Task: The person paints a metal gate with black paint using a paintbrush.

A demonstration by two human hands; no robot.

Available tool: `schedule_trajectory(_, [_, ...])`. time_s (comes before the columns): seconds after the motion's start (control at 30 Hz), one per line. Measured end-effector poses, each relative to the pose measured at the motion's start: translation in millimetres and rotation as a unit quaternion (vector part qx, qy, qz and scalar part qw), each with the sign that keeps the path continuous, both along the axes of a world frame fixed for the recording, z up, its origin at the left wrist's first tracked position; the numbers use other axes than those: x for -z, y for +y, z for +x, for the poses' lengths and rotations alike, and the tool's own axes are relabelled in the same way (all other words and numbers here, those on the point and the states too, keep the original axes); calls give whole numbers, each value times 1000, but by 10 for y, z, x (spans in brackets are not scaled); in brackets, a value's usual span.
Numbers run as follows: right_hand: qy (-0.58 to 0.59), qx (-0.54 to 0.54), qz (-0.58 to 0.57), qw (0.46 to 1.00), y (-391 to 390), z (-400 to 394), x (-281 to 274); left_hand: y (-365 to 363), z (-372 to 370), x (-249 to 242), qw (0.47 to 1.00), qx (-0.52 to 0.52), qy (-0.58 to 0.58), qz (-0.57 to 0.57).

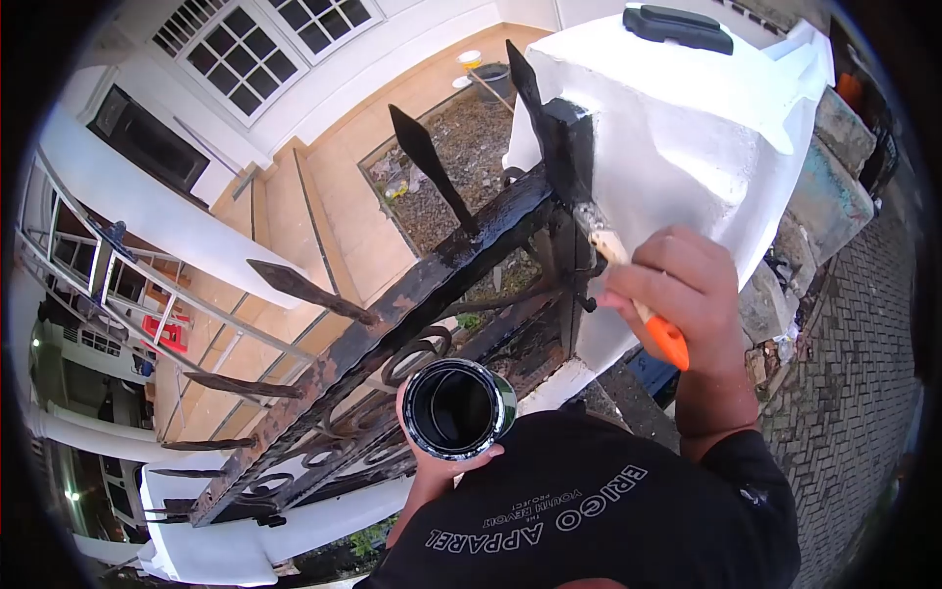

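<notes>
My right hand point(682, 280) is closed round the wooden handle of a paintbrush point(665, 339) with an orange end. The brush's bristles touch the black metal post at the top corner of a spiked iron fence point(334, 368), beside the white wall. My left hand point(432, 469) holds an open paint can point(458, 407) upright from below and the side, with dark paint inside. Near the post the fence's top rail looks glossy black, while farther left it is dull and rusty brown.
Pointed spikes point(429, 167) rise from the rail. A white pillar point(677, 108) with a black object point(677, 27) on top stands right of the post. A metal ladder point(103, 265) is at the left. Beyond the fence are tiled steps point(294, 211) and a dark bucket point(493, 82).
</notes>
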State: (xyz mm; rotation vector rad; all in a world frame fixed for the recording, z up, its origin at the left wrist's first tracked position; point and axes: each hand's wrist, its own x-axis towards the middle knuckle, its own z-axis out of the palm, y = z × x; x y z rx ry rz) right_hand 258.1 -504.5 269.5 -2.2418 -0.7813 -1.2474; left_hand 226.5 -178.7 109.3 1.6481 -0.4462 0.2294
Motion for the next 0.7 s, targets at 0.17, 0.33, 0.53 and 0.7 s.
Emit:
schedule_trajectory(0.17, [-18,-7,123,992,-80,-224,255,-47,27,27,999,5,34,-29])
schedule_trajectory(0.33, [8,-8,436,900,60,-588,760,65,117,100,997,81,16,10])
schedule_trajectory(0.53, [23,-100,581,808,551,-982,726,38,130,-62,989,117,-68,52])
schedule_trajectory(0.7, [122,-100,491,857,1118,-1162,526,186,30,-59,985,147,-80,53])
